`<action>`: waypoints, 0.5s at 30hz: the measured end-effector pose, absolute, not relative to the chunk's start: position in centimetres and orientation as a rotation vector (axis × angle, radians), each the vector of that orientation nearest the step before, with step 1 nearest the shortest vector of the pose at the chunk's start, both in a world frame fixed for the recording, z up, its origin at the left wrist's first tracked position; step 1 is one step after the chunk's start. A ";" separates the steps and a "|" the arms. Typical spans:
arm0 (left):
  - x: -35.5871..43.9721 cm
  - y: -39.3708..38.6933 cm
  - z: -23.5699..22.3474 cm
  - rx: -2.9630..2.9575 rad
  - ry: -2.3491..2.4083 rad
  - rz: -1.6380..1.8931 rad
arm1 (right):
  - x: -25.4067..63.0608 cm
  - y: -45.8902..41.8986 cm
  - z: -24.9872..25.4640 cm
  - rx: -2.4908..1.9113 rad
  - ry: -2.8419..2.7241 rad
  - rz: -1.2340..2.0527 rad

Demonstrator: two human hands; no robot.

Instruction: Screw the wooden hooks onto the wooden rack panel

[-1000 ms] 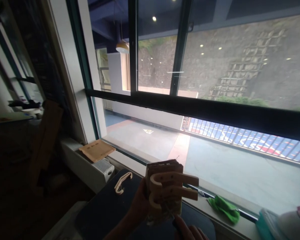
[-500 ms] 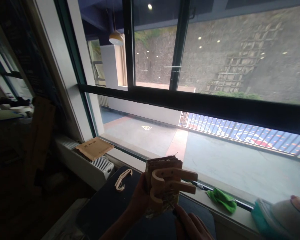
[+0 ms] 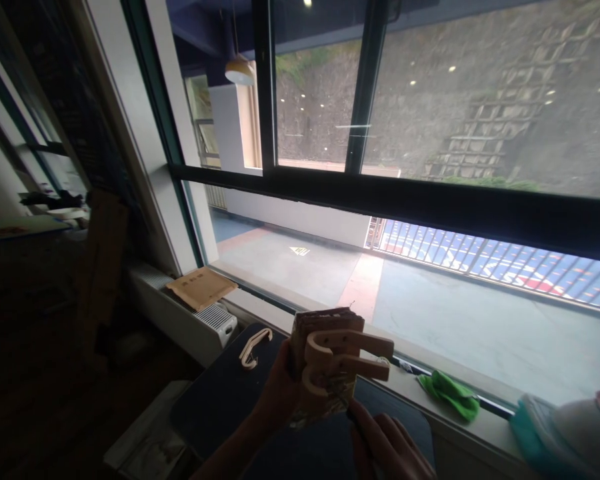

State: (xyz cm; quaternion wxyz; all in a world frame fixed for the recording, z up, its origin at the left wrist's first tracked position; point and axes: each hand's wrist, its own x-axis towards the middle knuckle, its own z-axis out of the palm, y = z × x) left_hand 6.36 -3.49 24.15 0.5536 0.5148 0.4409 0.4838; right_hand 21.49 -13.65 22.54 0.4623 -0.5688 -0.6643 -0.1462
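Note:
My left hand [image 3: 280,383] is wrapped around a thick, rough-edged brown block [image 3: 313,323], held upright above a dark table [image 3: 215,407]. Two curved pale wooden hooks [image 3: 353,340] lie against the block's near face, their straight ends jutting right. Small holes show in the upper one. In my right hand [image 3: 390,443] is a dark-handled tool with a thin shaft [image 3: 337,393], apparently a screwdriver. Its tip reaches the lower hook's area; exact contact is too dark to make out. Another bent wooden piece [image 3: 253,350] rests on the table, left of the block.
Beyond the table runs a windowsill with a green cloth [image 3: 450,395] and a teal container [image 3: 537,423]. A brown envelope [image 3: 203,287] lies on the white radiator [image 3: 217,322] at left. Large window panes with a dark frame [image 3: 320,187] stand in front.
The view has shifted slightly, so the surroundings sit further right. Both hands keep their grips, and the block with the hooks looks a little changed in angle.

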 end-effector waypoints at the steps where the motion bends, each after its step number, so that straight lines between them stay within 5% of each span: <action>1: 6.2 -3.4 24.0 1.220 1.035 1.147 | 21.5 -13.6 22.6 -1.388 -1.661 -0.386; 15: 4.7 -3.9 23.5 1.344 1.111 1.265 | 19.1 -14.9 21.6 -1.542 -1.594 -0.025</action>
